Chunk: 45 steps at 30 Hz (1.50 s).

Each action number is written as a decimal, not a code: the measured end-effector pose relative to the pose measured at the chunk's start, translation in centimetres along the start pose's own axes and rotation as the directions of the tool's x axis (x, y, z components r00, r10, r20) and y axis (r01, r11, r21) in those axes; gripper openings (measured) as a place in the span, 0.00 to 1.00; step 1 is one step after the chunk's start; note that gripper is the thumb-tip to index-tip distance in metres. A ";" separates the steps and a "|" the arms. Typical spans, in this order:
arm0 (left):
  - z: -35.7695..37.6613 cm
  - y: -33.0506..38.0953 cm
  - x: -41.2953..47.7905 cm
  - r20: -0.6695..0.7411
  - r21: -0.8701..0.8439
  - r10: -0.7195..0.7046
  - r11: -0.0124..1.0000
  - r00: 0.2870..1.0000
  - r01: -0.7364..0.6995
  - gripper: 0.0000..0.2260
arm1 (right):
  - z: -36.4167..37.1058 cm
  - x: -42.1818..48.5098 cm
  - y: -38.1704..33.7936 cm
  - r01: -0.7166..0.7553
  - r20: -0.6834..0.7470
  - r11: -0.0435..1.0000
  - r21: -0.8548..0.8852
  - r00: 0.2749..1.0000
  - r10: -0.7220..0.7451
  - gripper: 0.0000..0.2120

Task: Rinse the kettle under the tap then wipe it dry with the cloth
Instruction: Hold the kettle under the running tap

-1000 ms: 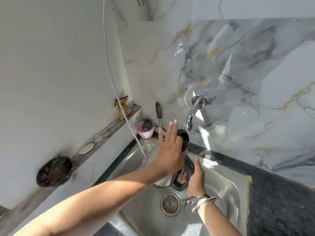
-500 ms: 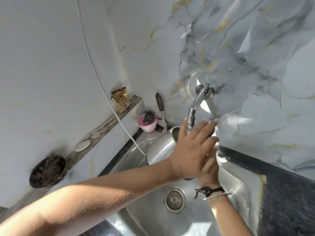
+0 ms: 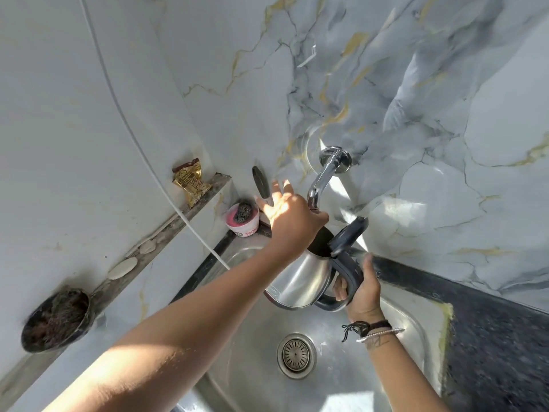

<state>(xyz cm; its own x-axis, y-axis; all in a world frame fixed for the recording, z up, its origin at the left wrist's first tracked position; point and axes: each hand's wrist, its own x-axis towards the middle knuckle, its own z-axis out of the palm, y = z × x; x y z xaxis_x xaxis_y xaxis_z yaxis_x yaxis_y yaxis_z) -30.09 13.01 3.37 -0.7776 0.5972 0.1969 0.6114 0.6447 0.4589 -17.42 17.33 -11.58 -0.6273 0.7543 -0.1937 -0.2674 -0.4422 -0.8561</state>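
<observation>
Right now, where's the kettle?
Head view, centre-right: the kettle is held tilted over the sink, lid open, its mouth just under the tap. The right hand grips its handle; the left hand is up at the spout.

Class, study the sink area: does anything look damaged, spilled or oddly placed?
Yes: a white cord hangs down the wall and drops into the wet sink, beside the tilted kettle. A cable trailing into a basin looks out of place.
</observation>
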 end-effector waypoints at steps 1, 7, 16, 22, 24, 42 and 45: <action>-0.1 -0.1 0.5 0.042 0.005 -0.005 1.000 0.999 0.005 0.14 | -0.1 0.0 0.0 0.006 -0.002 1.000 0.003 1.000 -0.006 0.38; -3.7 -3.8 4.2 0.606 -0.263 0.168 0.965 0.777 -0.003 0.28 | 0.2 0.2 0.0 -0.002 0.008 0.998 -0.056 1.000 0.003 0.39; -5.1 -6.2 5.9 0.570 0.062 0.224 0.948 0.790 -0.313 0.33 | 0.2 0.4 -0.5 -0.032 0.054 0.995 -0.098 0.998 0.038 0.39; -7.5 -9.2 6.9 -0.226 0.600 0.651 0.680 0.725 -0.423 0.38 | 0.5 0.0 -1.5 -0.020 0.042 0.996 -0.081 0.999 0.023 0.41; -8.2 -9.1 7.4 -0.362 0.610 0.693 0.682 0.623 -0.404 0.38 | 0.6 -0.1 -1.7 -0.018 0.036 0.996 -0.086 0.999 0.021 0.42; -6.8 -9.0 5.9 -0.265 0.573 0.692 0.673 0.671 -0.467 0.37 | 0.4 -1.0 -2.6 0.007 0.054 0.995 -0.099 0.999 -0.001 0.40; -6.6 -9.0 5.5 -0.238 0.565 0.683 0.675 0.690 -0.473 0.37 | 0.3 -1.0 -2.6 0.011 0.060 0.996 -0.094 0.998 -0.005 0.40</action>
<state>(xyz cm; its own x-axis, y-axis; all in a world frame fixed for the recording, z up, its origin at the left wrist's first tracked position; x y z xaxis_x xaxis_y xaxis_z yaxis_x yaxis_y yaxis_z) -40.84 7.39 6.04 -0.1542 0.7392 0.6556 0.8642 0.4225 -0.2731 -16.32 17.62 -9.04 -0.6684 0.7263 -0.1602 -0.2043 -0.3865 -0.8994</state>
